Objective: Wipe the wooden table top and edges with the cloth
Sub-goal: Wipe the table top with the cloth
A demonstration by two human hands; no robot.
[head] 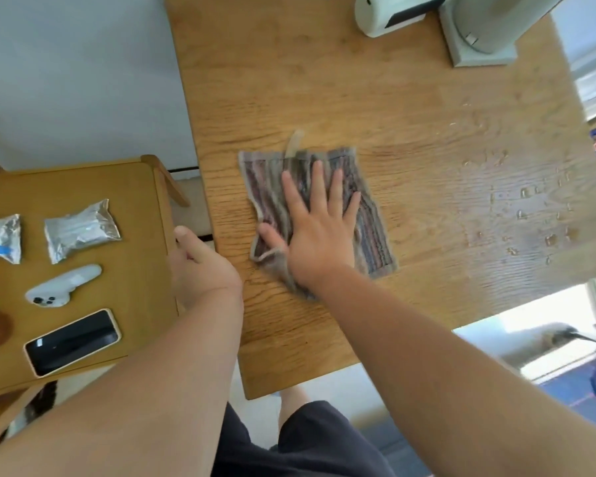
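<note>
The wooden table (375, 98) fills the middle of the view. A striped grey and pink cloth (372, 232) lies spread on it near the centre. My right hand (319, 228) presses flat on the cloth with its fingers spread and its thumb at the cloth's bunched lower left corner. Water drops (523, 215) sit on the wood to the right of the cloth. My left hand (203, 266) rests at the table's left edge, over the gap beside a smaller table. Its fingers curl down out of sight.
A white appliance (393, 12) and a grey stand base (479, 46) sit at the table's far side. A low side table (135, 270) on the left holds two foil packets (81, 228), a white controller (62, 285) and a phone (73, 342).
</note>
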